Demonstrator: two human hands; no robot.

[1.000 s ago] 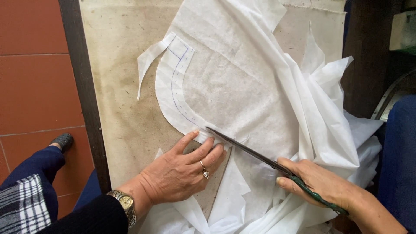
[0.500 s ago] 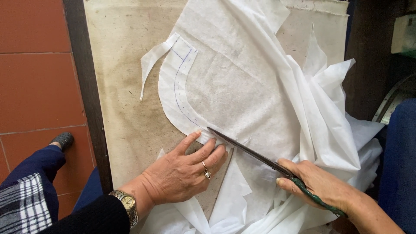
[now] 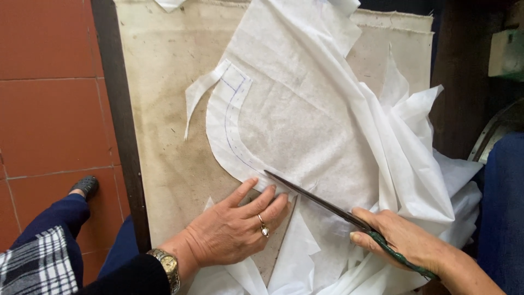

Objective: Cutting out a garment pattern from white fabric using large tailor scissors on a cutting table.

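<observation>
A red tiled floor (image 3: 43, 98) fills the nine o'clock side, and a stained beige table top (image 3: 164, 109) with a dark edge takes the middle. Over it, from the centre out to three o'clock, spreads a sheet of thin white fabric (image 3: 305, 114), flat at the centre and bunched in loose folds toward four o'clock; a curved blue line is drawn near its rounded cut edge at about ten o'clock from the centre, where a narrow cut strip (image 3: 199, 93) curls off. At two o'clock, at the frame's edge, sits a pale boxy thing (image 3: 505, 52), too cropped to tell what it is. At six o'clock the left hand (image 3: 234, 229) lies flat, fingers spread fairly wide, pressing the fabric's edge to the table; it wears a ring, with a metal wristwatch (image 3: 166, 266) on the wrist. At five o'clock the right hand (image 3: 401, 237) is closed around the green handles of long scissors (image 3: 322, 202), whose dark blades point toward ten o'clock, their tip just beside the left fingertips at the fabric's cut edge. A dark shoe (image 3: 84, 187) stands on the tiles at eight o'clock.
</observation>
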